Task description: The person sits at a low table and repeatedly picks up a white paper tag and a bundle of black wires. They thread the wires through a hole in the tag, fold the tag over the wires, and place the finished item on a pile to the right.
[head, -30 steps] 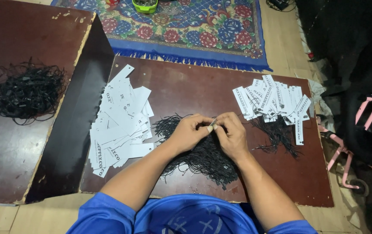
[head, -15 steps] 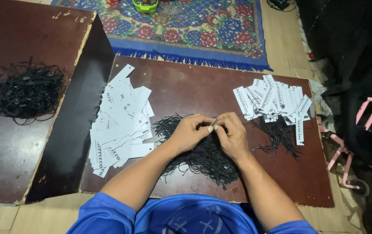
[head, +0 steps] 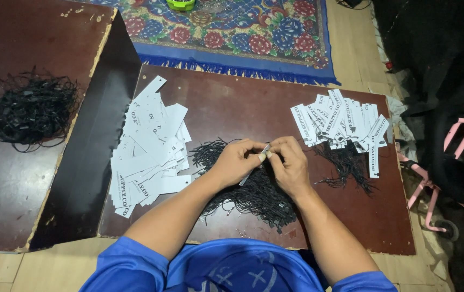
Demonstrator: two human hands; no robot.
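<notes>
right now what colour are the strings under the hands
Black strings, seen in the head view.

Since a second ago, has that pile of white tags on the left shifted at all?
No. The pile of white tags lies in the same spot by the left edge of the brown board, beside the black strings.

White tags [head: 148,148], black strings [head: 253,189], dark brown board [head: 232,103], floral blue-red rug [head: 232,32], pink frame [head: 459,140] maybe
</notes>
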